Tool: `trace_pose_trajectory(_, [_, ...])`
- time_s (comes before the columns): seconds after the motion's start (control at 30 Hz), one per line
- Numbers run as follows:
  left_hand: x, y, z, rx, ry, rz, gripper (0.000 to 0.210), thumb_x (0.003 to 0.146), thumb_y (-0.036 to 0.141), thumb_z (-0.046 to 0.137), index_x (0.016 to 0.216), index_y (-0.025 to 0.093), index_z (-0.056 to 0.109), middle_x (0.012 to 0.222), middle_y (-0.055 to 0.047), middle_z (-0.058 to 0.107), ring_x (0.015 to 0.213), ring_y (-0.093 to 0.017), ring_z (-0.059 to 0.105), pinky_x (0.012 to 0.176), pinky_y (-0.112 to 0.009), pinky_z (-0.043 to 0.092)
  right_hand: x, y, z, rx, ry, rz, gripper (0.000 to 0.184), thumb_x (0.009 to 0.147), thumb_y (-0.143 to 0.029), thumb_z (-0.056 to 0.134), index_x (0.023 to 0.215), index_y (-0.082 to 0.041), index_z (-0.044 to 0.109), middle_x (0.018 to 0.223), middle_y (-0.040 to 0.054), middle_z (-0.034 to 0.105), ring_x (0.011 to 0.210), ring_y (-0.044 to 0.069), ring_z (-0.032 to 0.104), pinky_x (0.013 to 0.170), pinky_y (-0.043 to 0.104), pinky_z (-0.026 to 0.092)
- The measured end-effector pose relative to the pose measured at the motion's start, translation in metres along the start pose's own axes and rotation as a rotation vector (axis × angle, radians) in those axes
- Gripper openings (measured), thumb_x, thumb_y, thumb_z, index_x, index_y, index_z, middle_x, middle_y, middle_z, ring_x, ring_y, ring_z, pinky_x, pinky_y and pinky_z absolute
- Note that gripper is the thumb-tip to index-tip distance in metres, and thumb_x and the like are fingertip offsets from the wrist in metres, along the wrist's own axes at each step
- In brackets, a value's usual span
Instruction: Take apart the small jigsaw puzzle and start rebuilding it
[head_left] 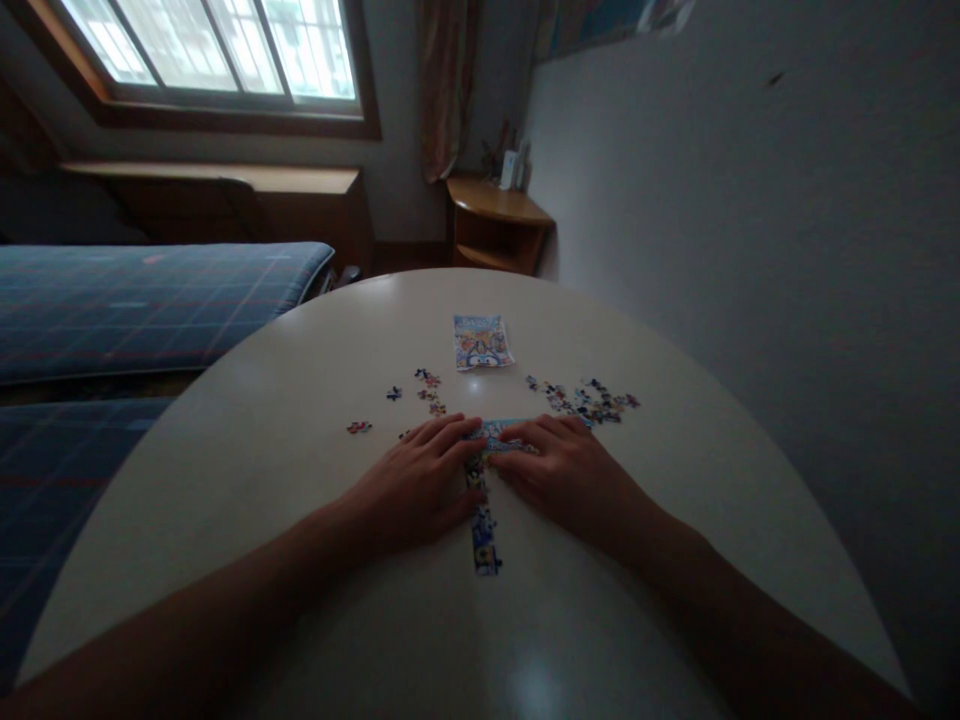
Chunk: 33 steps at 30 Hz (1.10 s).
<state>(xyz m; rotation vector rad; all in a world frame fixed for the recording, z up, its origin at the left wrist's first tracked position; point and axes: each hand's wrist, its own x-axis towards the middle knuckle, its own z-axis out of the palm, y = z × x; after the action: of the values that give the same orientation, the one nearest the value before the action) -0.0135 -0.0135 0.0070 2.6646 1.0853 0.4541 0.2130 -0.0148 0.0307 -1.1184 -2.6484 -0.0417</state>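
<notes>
A partly joined jigsaw puzzle [484, 545] lies on the table in front of me, with a narrow strip running toward me and a bluish section [495, 430] across its far end. My left hand [427, 480] rests palm down at its left side, fingers stretched out and the tips touching the strip and the far corner. From the right, my right hand [562, 465] reaches over the bluish section, its fingers extended and apart, lying on the pieces. Both hands cover part of the puzzle. No piece shows gripped in either hand.
Loose puzzle pieces [596, 400] are heaped beyond my right hand; several more [429, 378] are scattered at the far left. A printed picture sheet or packet [481, 343] lies farther back on the round white table [300, 610]. A plaid-covered bed [150, 300] stands left, a wall [750, 240] right.
</notes>
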Motion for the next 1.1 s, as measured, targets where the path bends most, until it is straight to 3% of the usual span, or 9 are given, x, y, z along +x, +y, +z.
trace_pose_trajectory(0.2, [0.0, 0.0, -0.001, 0.0, -0.007, -0.006, 0.048, 0.09, 0.035, 0.059, 0.135, 0.021, 0.049, 0.15, -0.011, 0.045, 0.141, -0.03, 0.037, 0.114, -0.052, 0.037, 0.0, 0.005, -0.007, -0.039, -0.018, -0.042, 0.014, 0.094, -0.025, 0.06, 0.102, -0.026, 0.071, 0.11, 0.0059, 0.071, 0.099, 0.024, 0.062, 0.089, 0.04, 0.037])
trace_pose_trajectory(0.4, [0.0, -0.001, 0.001, 0.003, -0.004, -0.006, 0.051, 0.09, 0.035, 0.059, 0.138, 0.021, 0.046, 0.151, -0.01, 0.043, 0.142, -0.03, 0.035, 0.115, -0.052, 0.036, -0.002, 0.019, -0.014, -0.042, -0.009, -0.033, 0.012, 0.093, -0.022, 0.06, 0.092, -0.023, 0.071, 0.086, 0.0041, 0.069, 0.084, 0.02, 0.062, 0.081, 0.035, 0.038])
trace_pose_trajectory(0.53, [0.0, -0.002, 0.001, 0.009, 0.003, 0.001, 0.05, 0.091, 0.036, 0.058, 0.138, 0.02, 0.046, 0.15, -0.01, 0.044, 0.141, -0.03, 0.036, 0.115, -0.051, 0.036, -0.004, 0.017, -0.011, 0.026, -0.064, -0.097, 0.019, 0.093, -0.022, 0.059, 0.107, -0.028, 0.071, 0.088, 0.0021, 0.071, 0.082, 0.018, 0.063, 0.081, 0.032, 0.039])
trace_pose_trajectory(0.87, [-0.001, -0.001, 0.002, -0.006, 0.023, 0.006, 0.049, 0.091, 0.035, 0.058, 0.137, 0.021, 0.046, 0.15, -0.01, 0.045, 0.141, -0.03, 0.037, 0.114, -0.052, 0.037, -0.004, 0.015, -0.006, 0.111, -0.132, -0.062, 0.023, 0.093, -0.021, 0.057, 0.112, -0.026, 0.069, 0.093, 0.0028, 0.074, 0.084, 0.018, 0.068, 0.083, 0.034, 0.044])
trace_pose_trajectory(1.1, [0.0, -0.002, 0.002, -0.008, 0.02, -0.002, 0.05, 0.09, 0.035, 0.059, 0.137, 0.022, 0.046, 0.15, -0.01, 0.045, 0.14, -0.03, 0.038, 0.114, -0.053, 0.037, -0.003, 0.012, -0.005, 0.091, -0.094, -0.078, 0.02, 0.092, -0.021, 0.058, 0.107, -0.025, 0.07, 0.09, 0.0046, 0.071, 0.085, 0.019, 0.064, 0.08, 0.035, 0.048])
